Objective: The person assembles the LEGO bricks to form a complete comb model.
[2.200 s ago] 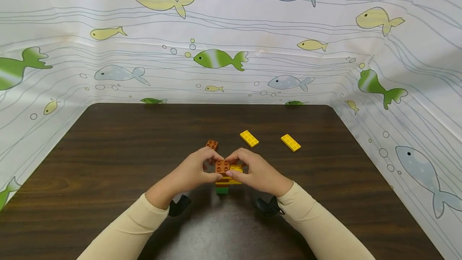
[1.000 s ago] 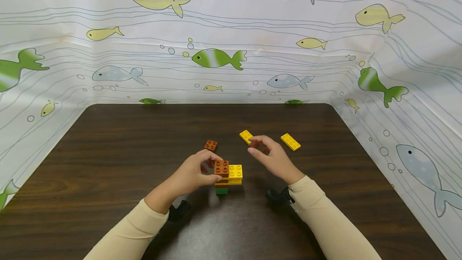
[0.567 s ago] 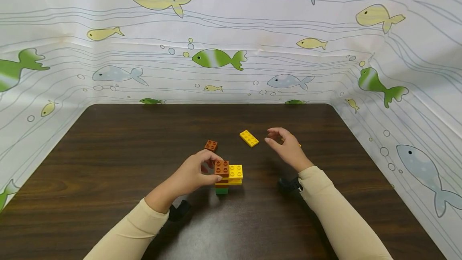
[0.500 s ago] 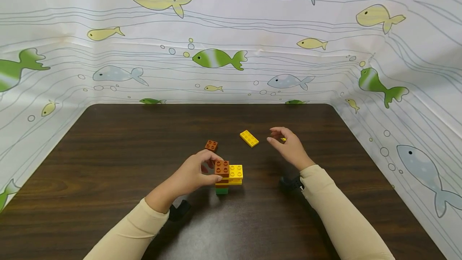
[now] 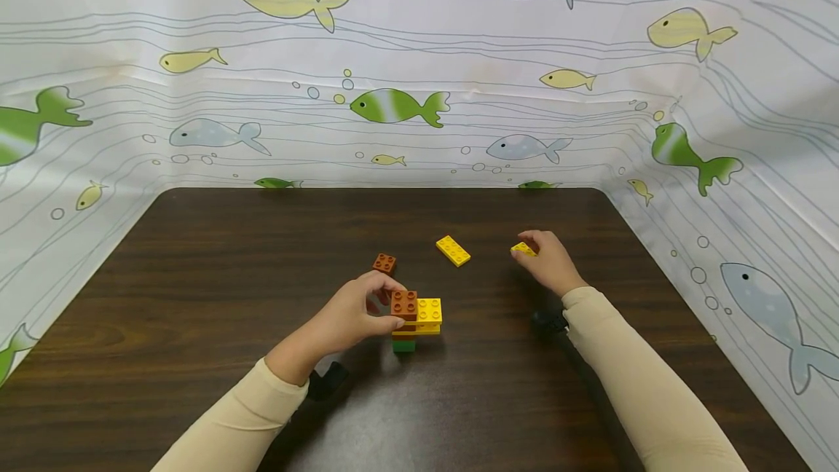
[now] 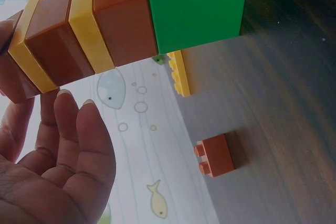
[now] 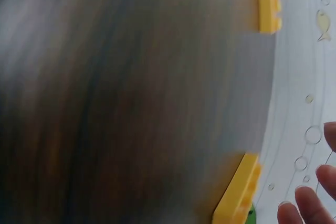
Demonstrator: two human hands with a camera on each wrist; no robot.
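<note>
My left hand pinches the top of a toy brick tower between thumb and fingers. In the left wrist view the tower has a green brick at its base, then brown bricks alternating with thin yellow ones. The yellow bricks stick out to the right of the tower in the head view. At the right, my right hand reaches over a thin yellow brick, thumb and fingers spread around it and partly hiding it. The right wrist view shows the fingertips apart from the near yellow brick.
A second thin yellow brick lies on the dark wood table, left of my right hand. Just beyond my left hand lies a loose brown brick. A fish-patterned curtain borders the table at the back and sides.
My right hand has left the tower, passed the middle yellow brick and come over the right one. My left hand has stayed on the tower.
</note>
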